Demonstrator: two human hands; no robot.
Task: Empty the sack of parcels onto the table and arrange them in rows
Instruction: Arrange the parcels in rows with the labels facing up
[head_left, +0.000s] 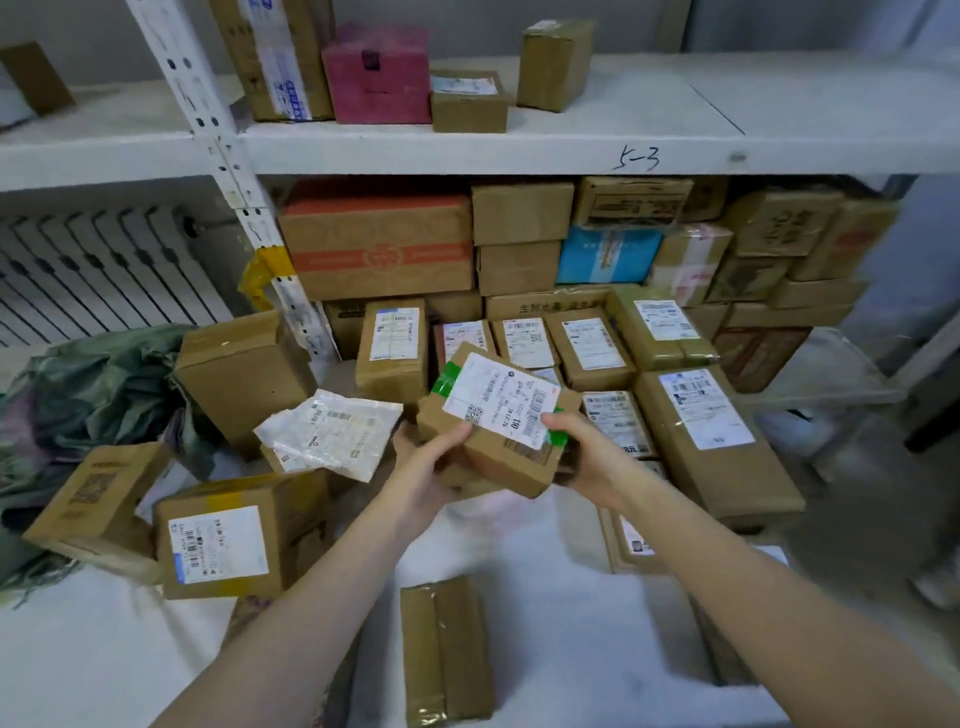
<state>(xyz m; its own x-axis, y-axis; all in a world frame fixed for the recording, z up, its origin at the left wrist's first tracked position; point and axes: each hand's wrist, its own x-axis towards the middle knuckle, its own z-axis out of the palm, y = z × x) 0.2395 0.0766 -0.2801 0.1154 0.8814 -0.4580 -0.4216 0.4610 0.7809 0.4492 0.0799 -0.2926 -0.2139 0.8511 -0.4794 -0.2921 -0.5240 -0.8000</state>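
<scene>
Small brown parcel (498, 423) with white label, frame centre, gripped by left hand (426, 460) and right hand (582, 457), above white table (545, 597), green sack (88, 395) crumpled at left, labelled parcels in rows (597, 358) behind.

Hands: we count two, the left hand (422, 461) and the right hand (587, 451).
Held parcel (501, 415): we see one.
Green sack (93, 384): one.
Pink box (376, 73): one.
Blue box (608, 254): one.
White mailer (332, 431): one.
</scene>
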